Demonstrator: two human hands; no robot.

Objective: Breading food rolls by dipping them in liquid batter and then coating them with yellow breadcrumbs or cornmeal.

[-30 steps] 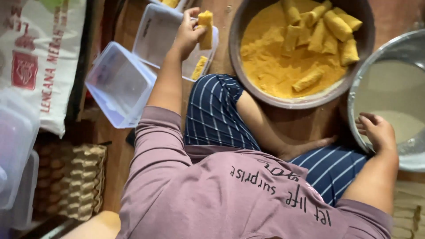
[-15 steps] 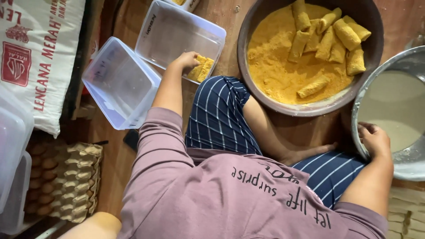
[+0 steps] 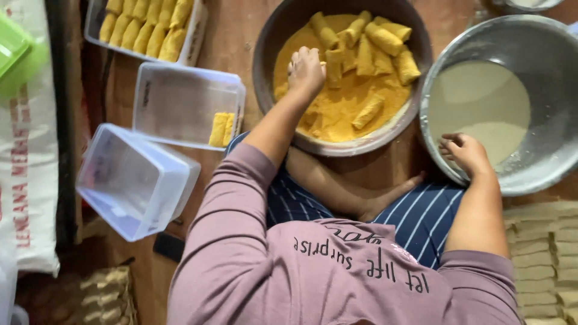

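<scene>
My left hand (image 3: pixel 305 69) reaches into the dark round bowl (image 3: pixel 265 57) of yellow crumbs, fingers curled down over one of several crumb-coated rolls (image 3: pixel 385 39) lying there. My right hand (image 3: pixel 465 153) rests on the near rim of the big metal bowl (image 3: pixel 542 168) of pale batter, its fingers hooked over the edge. To the left, a clear plastic box (image 3: pixel 180 102) holds two coated rolls (image 3: pixel 220 128) in its near right corner. I sit cross-legged in striped trousers (image 3: pixel 421 216), between the bowls.
Another clear box (image 3: pixel 195 36) at top left is filled with several coated rolls. An empty clear box (image 3: pixel 135 180) lies tilted at the left. A printed white sack (image 3: pixel 27 180) runs along the left edge. Stacked pale sheets (image 3: pixel 542 253) sit at the lower right.
My left hand left the clear box, where it had set a roll down, and moved right into the crumb bowl. My right hand stayed on the metal bowl's rim.
</scene>
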